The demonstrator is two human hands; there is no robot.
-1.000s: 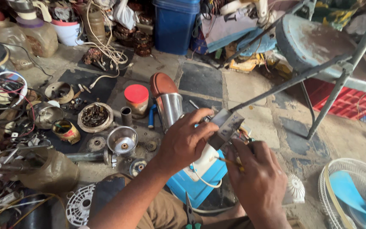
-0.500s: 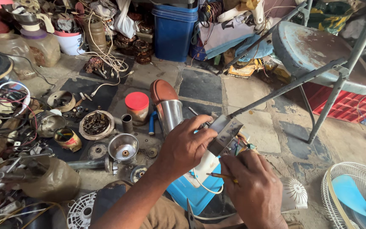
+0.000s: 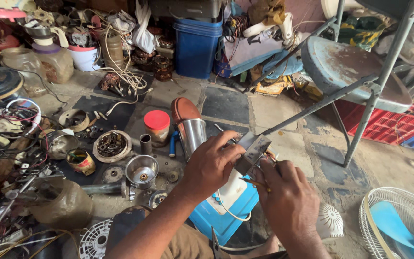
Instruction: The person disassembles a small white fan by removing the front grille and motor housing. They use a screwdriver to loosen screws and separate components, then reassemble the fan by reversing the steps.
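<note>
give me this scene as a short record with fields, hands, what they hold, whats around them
setting: cluttered workshop floor, stone slabs
left hand: grips a small grey metal block from the left
right hand: below the block, pinching a thin tool whose tip is hidden
under hands: blue and white appliance body
nearby left: steel cup, jar with red lid, small steel bowl
right: metal folding chair, fan guard with blue blades
back: blue bin

You are working with both forearms bare, wearing no sleeves, gloves, rings or watch. Your left hand [image 3: 210, 166] and right hand [image 3: 288, 204] are uncovered. You are wearing tan trousers [image 3: 188, 244], showing at the bottom edge.
</note>
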